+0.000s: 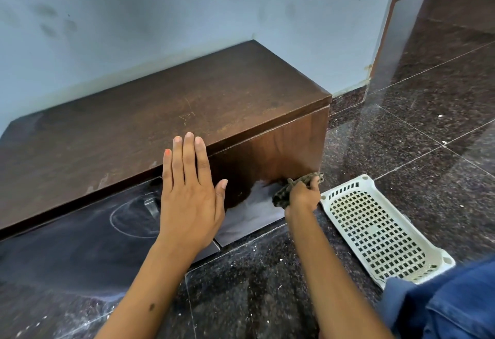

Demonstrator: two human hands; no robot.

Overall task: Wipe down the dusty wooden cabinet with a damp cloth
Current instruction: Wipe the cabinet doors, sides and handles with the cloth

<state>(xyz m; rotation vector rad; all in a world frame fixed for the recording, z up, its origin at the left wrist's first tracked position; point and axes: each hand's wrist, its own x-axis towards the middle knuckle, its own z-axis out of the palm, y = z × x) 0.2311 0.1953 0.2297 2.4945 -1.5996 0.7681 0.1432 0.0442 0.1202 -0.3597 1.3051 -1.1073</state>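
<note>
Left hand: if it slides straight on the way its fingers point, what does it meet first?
Probably nothing on the cabinet top: the left hand points across bare wood toward the wall, though depth is unclear.

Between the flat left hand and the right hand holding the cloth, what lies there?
In the head view, only the cabinet front: a dark door panel with a pale dusty patch. The left hand lies flat at its top edge; the right hand grips the cloth low on the right.

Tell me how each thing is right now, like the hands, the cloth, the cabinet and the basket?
Left hand: flat, fingers straight, resting on the cabinet's front edge.
Right hand: gripping the cloth low against the cabinet's front.
Cloth: dark, bunched up, pressed on the cabinet's front.
Cabinet: closed, dusty top, pale smears on its front.
Basket: white, lying on the floor, nothing in it.
</note>
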